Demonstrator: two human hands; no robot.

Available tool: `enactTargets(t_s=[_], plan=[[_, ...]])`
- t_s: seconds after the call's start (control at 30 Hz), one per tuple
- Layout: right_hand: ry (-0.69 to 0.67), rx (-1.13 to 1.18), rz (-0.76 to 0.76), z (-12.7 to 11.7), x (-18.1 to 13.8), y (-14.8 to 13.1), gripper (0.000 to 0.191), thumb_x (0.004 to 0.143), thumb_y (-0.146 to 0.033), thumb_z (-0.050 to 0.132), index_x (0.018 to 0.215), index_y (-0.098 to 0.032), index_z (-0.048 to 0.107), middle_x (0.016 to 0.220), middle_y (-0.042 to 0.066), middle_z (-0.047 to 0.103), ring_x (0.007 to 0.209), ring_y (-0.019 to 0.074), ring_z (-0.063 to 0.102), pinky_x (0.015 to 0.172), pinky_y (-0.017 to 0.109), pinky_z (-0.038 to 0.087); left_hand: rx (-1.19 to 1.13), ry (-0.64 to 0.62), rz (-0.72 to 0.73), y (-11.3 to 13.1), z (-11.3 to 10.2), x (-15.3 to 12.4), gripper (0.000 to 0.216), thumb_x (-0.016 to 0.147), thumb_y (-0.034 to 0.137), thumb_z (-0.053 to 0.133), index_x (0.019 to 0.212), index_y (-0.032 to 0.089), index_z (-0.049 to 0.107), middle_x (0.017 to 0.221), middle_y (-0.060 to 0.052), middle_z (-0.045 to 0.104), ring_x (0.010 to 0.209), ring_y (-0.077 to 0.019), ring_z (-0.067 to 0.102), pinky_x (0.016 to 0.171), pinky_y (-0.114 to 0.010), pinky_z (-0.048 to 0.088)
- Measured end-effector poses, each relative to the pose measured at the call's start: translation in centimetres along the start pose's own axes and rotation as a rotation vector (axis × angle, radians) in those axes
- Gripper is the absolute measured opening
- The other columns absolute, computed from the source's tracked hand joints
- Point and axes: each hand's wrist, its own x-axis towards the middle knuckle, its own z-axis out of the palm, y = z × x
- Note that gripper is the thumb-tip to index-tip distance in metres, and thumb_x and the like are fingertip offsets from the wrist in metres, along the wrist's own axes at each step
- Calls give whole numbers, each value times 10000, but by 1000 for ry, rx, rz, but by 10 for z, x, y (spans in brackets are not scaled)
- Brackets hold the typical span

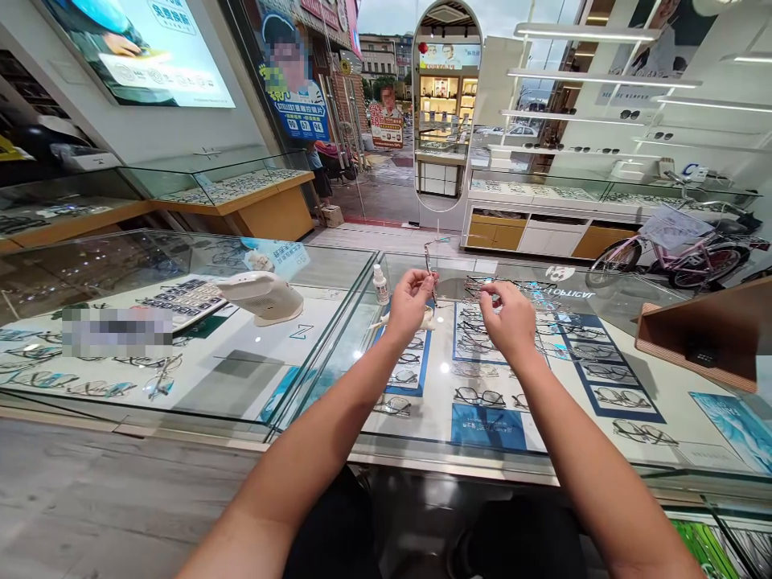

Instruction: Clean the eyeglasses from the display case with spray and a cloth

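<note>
Along the near side of the glass-topped desk (422,452), rows of glasses (479,397) are displayed. Above them, a thin eyeglass frame (428,259) is held upright, pinched by the left hand (411,301). The right hand (511,315) is raised nearby, fingers drawn together; whether anything is gripped cannot be told. Left of the hands, a white bottle (379,285) is seen; farther off, an oval mirror (447,104).
</note>
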Motion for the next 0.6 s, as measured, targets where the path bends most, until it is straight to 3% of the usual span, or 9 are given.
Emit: enactTargets(t_s=[0.13,0.23,0.33,0.43,0.6], plan=[[-68,-122,59,1,-1,5,353,1008,-384,586,709,-231,696,749,61,685,687,213,568,695,366,353,-33,8,0,3,-2,3,508,799,637,848,979,216,628,1151,-92,758,1080,-208,702,906,-329,550],[-76,-200,48,1,-1,4,416,1009,-396,589,646,-220,691,720,70,644,731,225,559,774,392,365,6,-27,27,5,-1,0,480,837,629,816,991,211,639,1137,-94,753,1084,-216,695,935,-352,545],[-54,-207,-53,-1,-2,-3,292,993,-424,616,923,-221,814,917,109,689,929,301,598,872,458,417,86,-113,84,8,3,-7,406,893,587,771,971,205,658,1172,-100,743,1138,-232,683,983,-366,529],[-112,-64,-150,1,-4,-12,390,988,-472,652,1267,-228,775,1158,144,692,1091,345,601,954,509,479,157,-223,123,12,7,-15,321,928,516,746,929,203,673,1344,-120,698,1284,-266,638,994,-357,519],[-136,159,-219,12,-10,-16,339,1035,-458,632,1276,-256,759,1266,133,727,1177,323,656,1044,511,532,98,-270,83,15,9,-19,292,893,472,794,878,198,692,1493,-120,628,1399,-304,573,1037,-387,502]])
